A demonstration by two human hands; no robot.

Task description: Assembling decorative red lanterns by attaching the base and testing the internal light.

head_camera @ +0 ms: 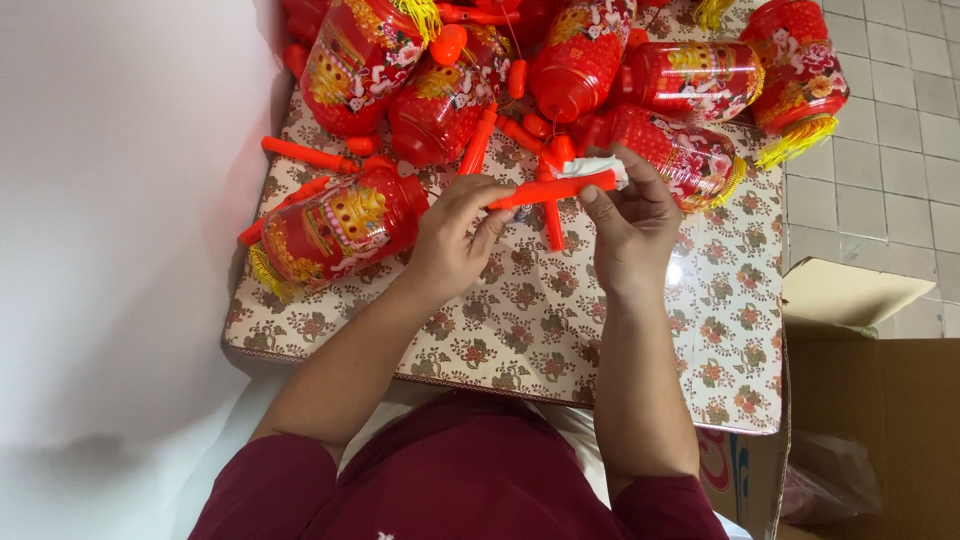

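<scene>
Several red lanterns [580, 60] are heaped at the far end of a worktop [520, 330] covered in floral cloth. An orange stick [555, 188] is held level above the cloth: its near end is pinched by the left hand [455, 235], its far end, with a white scrap [600, 165], by the right hand [630, 225]. A white wall [120, 200] is seen at left, grey floor tiles [880, 150] and a cardboard box [880, 400] at right.
</scene>
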